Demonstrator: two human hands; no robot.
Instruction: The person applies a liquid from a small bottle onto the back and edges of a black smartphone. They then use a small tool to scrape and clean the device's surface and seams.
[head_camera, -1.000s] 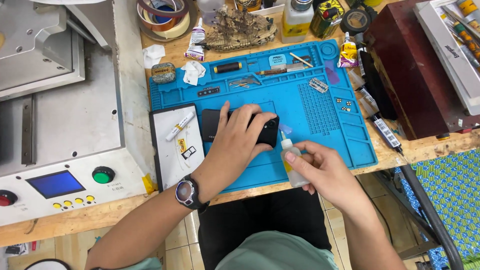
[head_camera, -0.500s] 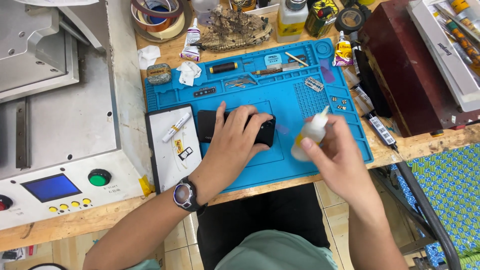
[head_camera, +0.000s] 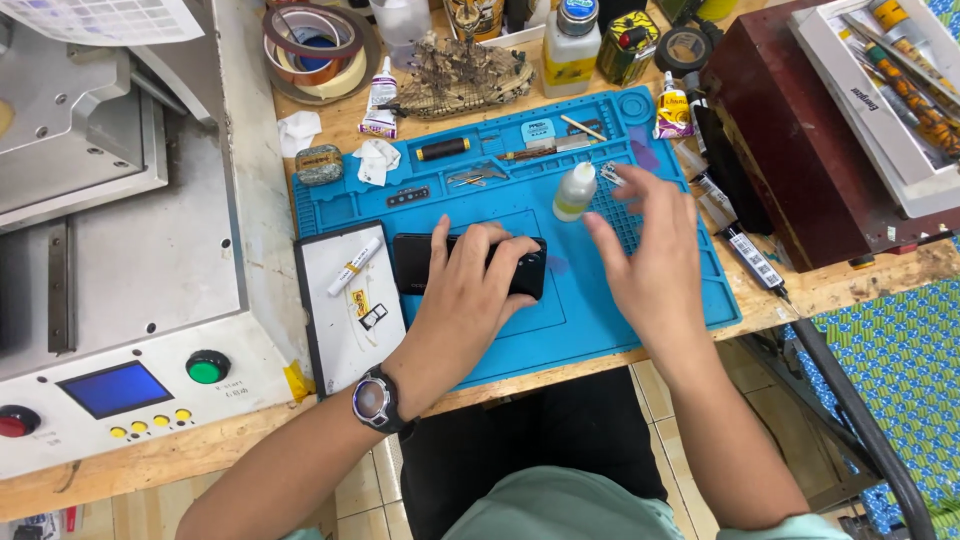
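Blue silicone matting (head_camera: 600, 310) covers the bench top, apparently so that small parts stay put in its moulded pockets. A black phone (head_camera: 425, 263) is laid flat and crosswise near the mat's left edge, and it is pinned there by the left hand (head_camera: 470, 295), whose palm and bent fingers are pressed down over its right half, seemingly to keep it from sliding. The left forearm is angled up from the lower left, a wristwatch (head_camera: 373, 399) being worn at the wrist. A small white dropper bottle (head_camera: 574, 192) is stood upright on the mat just beyond the phone. The right hand (head_camera: 650, 260) is held just beside the bottle, fingers spread and empty, nothing being pinched; its forearm is extended from the lower right.
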